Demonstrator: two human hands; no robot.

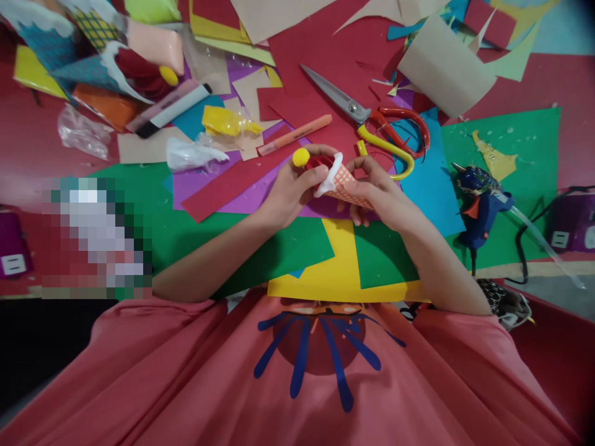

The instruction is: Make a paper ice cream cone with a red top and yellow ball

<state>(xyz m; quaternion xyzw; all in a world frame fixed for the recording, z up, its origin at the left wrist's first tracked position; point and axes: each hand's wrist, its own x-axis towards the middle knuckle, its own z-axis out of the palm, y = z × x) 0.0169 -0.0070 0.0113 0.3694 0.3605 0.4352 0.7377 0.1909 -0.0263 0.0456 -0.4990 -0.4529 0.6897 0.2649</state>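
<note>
Between my two hands lies a small paper ice cream cone [349, 184] with an orange grid pattern, tilted with its tip toward the right. A white wavy rim [335, 170] circles its mouth, and a yellow ball [301, 157] tops the red part at the left end. My left hand [297, 186] is closed on the red end and rim, thumb on top. My right hand [379, 189] wraps the patterned cone near its tip, partly hiding it. Just beyond my fingers rests an orange marker [295, 135].
Scissors [357, 111] with red and yellow handles lie beyond my right hand. A blue glue gun [483, 214] with its cord is at the right. Finished paper cones [93, 71], clay packets and a white marker [174, 108] crowd the upper left. Coloured paper sheets and scraps cover the red table.
</note>
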